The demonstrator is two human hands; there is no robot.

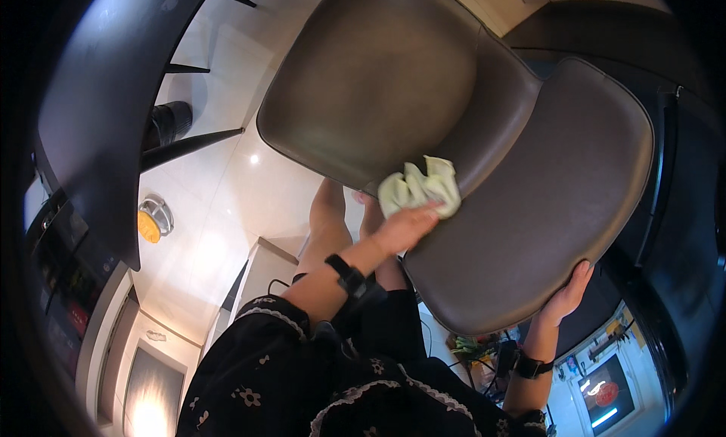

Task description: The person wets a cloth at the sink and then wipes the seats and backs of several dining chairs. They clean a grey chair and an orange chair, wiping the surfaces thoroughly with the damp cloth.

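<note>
A brown leather-look chair (368,91) fills the upper middle of the view, with two padded sections meeting at a curved fold. My left hand (409,228) presses a crumpled pale yellow-green cloth (421,188) against the chair near that fold, at the side closest to me. The cloth and fingers are slightly blurred. At the lower right, my right hand (569,294) grips the rim of the right-hand padded section (544,193). Its thumb side shows at the edge, while some fingers are hidden behind the chair. Both wrists wear black bands.
Dark furniture (96,96) with tapered black legs (195,147) stands at left, beside a black object (172,122). On the pale tiled floor (221,193) sits a yellow-and-clear object (153,220). My bare legs (329,221) are below the chair. Dark furniture (686,170) borders the right side.
</note>
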